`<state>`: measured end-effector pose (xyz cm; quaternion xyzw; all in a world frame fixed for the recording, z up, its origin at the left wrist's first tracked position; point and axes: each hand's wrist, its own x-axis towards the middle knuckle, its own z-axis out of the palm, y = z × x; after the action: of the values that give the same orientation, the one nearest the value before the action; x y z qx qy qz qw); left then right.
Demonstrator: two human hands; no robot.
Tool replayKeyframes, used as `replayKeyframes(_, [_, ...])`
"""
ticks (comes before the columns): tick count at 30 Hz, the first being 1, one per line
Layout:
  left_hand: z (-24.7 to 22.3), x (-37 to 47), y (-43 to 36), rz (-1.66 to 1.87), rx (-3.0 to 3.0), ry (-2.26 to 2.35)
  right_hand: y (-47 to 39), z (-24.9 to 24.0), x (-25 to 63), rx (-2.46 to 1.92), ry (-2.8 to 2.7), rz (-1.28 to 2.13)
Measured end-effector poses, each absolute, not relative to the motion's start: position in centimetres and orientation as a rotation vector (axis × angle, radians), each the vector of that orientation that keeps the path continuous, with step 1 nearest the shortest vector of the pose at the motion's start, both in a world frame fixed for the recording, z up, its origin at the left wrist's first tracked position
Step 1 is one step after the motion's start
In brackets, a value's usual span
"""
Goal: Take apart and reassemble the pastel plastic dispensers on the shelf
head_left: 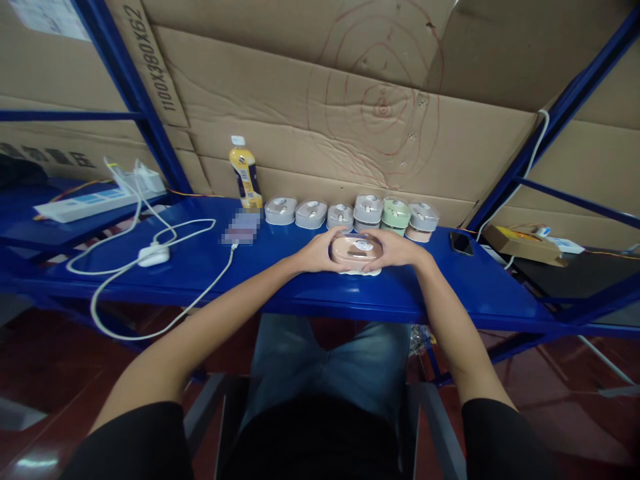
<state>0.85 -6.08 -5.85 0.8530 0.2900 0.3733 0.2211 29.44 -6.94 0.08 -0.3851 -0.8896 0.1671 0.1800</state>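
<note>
Between my two hands sits a rounded pinkish-beige box (pixel 357 249) with a shiny clear cover and a round pale label on top. My left hand (pixel 320 253) curves around its left side, and my right hand (pixel 399 249) grips the right side. Something white and flat (pixel 361 271) shows beneath its near edge. Behind it stands a row of similar covered boxes: grey ones such as the grey box (pixel 281 211) at the left, a green box (pixel 396 213), and a grey box (pixel 423 217) stacked on a beige one.
A yellow drink bottle (pixel 245 175) stands at the back of the blue table (pixel 280 293). White cables run from a charger (pixel 153 254) to a blurred-out item (pixel 243 227). A dark phone (pixel 461 243) lies right. A power strip (pixel 90 204) rests far left; cardboard (pixel 280 100) walls the back.
</note>
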Motion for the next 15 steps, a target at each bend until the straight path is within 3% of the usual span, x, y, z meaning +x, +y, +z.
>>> replayKeyframes(15, [-5.5, 0.0, -5.8, 0.94, 2.446, 0.853, -5.7, -1.4, 29.2, -1.071, -2.477, 0.433])
